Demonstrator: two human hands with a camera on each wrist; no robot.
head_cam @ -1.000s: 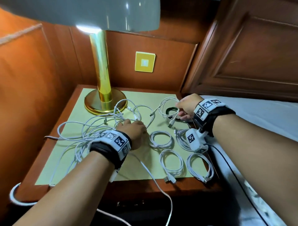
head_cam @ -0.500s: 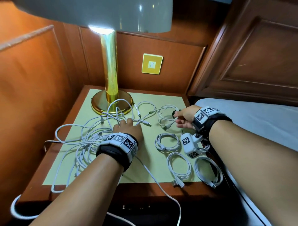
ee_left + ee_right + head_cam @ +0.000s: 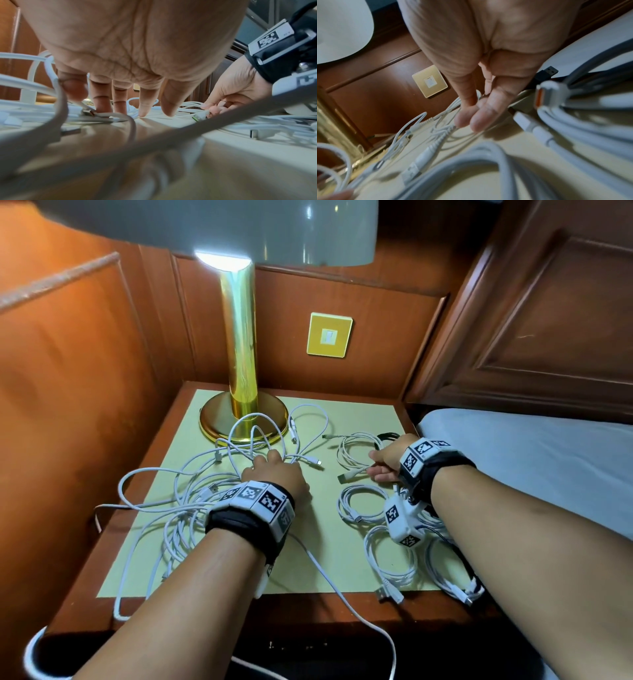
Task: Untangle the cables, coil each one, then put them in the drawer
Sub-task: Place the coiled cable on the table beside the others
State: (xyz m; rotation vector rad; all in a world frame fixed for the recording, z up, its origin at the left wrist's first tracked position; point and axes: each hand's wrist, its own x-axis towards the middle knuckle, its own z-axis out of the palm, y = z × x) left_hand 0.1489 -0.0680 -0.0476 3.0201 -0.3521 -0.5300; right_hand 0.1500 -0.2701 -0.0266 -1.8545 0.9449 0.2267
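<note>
A tangle of white cables (image 3: 191,491) sprawls over the left half of the yellow mat (image 3: 325,563) on the nightstand. My left hand (image 3: 270,462) lies on the tangle with its fingers (image 3: 144,108) straight, their tips pressing down on the cables and the mat. To its right, my right hand (image 3: 378,469) pinches a loosely coiled white cable (image 3: 352,451) between the thumb and the fingers (image 3: 465,106). That cable's USB plug (image 3: 346,478) lies on the mat just left of this hand. One long white cable (image 3: 359,618) hangs over the front edge.
Three coiled white cables (image 3: 363,503) (image 3: 390,559) (image 3: 448,573) lie at the mat's right side, and a black cable (image 3: 388,435) behind my right hand. A brass lamp base (image 3: 219,422) stands at the back left. Wood panels enclose left and back; a bed (image 3: 531,457) adjoins the right.
My right hand has drawn the loose coil a little nearer to me. The left hand shifted slightly left on the tangle, then stayed put. The head camera tilted up.
</note>
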